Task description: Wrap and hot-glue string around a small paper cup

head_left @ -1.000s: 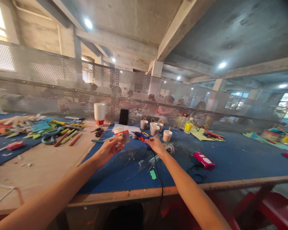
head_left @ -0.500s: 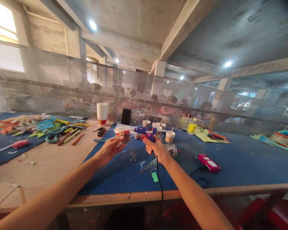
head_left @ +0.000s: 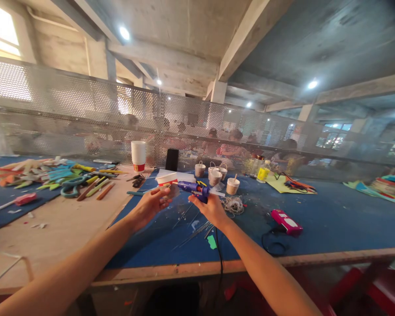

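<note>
Blue glue gun (head_left: 195, 189) clenched in right hand (head_left: 211, 208); left hand (head_left: 150, 205) fingers grasp paper cup (head_left: 169, 183).

The right hand (head_left: 212, 207) covers the grip of the glue gun (head_left: 194, 189), and its cord (head_left: 219, 256) drops out of sight below the table (head_left: 316, 228) edge. People behind the perforated screen (head_left: 85, 123) are only blurred shapes. Both forearms run off the bottom edge.
</note>
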The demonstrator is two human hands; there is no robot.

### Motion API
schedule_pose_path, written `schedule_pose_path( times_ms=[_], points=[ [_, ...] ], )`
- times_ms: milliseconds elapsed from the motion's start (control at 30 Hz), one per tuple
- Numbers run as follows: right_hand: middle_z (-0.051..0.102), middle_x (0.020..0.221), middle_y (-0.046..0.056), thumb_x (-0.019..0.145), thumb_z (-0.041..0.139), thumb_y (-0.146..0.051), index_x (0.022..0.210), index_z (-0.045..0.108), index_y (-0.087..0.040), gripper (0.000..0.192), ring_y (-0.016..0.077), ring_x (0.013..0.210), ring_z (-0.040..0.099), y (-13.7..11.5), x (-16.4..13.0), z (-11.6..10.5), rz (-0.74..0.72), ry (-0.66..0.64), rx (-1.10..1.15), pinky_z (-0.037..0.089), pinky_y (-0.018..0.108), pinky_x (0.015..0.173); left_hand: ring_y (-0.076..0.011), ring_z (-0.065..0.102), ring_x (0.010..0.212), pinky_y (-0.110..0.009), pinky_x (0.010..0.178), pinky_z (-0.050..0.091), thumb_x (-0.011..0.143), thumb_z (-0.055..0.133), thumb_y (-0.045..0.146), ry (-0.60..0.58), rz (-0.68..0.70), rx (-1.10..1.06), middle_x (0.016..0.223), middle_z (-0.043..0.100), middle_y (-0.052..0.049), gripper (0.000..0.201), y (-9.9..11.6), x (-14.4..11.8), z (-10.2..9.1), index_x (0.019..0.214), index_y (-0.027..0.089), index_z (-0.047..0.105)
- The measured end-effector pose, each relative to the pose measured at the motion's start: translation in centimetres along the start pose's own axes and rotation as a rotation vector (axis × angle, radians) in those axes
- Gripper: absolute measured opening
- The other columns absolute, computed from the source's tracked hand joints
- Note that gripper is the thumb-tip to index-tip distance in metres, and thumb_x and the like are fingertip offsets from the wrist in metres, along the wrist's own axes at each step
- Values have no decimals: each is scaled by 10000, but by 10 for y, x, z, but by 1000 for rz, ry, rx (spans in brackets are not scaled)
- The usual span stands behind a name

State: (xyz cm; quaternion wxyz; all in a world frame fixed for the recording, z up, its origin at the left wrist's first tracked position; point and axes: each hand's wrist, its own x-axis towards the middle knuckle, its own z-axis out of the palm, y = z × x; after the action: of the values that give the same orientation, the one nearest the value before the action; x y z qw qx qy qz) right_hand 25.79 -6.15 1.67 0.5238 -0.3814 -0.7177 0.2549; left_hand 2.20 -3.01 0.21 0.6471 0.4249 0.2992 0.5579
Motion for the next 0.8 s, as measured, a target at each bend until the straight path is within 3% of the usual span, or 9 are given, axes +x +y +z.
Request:
schedule_pose_path(
  times_ms=[133,233,433,800],
  points=[
    [767,975,44,887,674,-493,1031,748,-248,293,266,956,691,5,1,1,-154,-8,-184,496,365,916,-128,730,656,-204,662,608,769,828,202,-6,6,9,939,793,-93,288,-2,2,-3,1037,130,750],
    [766,1001,55,913,650,-483,1065,731,-254,287,271,988,694,9,2,1,-207,-8,-257,489,372,944,-127,732,658,-200,647,606,755,840,203,-13,2,9,965,796,-97,291,-2,2,-3,1023,137,748],
    [765,886,60,928,625,-525,1020,703,-214,333,245,841,723,17,0,2,-244,14,-411,524,312,783,-131,729,639,-205,617,603,734,851,193,-2,-2,3,956,797,-103,280,-3,3,-3,986,132,746],
    [757,821,56,972,551,-540,1036,670,-201,365,215,763,726,14,-1,2,-303,19,-603,498,256,672,-127,733,640,-200,617,606,725,862,198,-2,1,8,988,802,-111,288,-4,4,-3,981,125,751]
  ],
)
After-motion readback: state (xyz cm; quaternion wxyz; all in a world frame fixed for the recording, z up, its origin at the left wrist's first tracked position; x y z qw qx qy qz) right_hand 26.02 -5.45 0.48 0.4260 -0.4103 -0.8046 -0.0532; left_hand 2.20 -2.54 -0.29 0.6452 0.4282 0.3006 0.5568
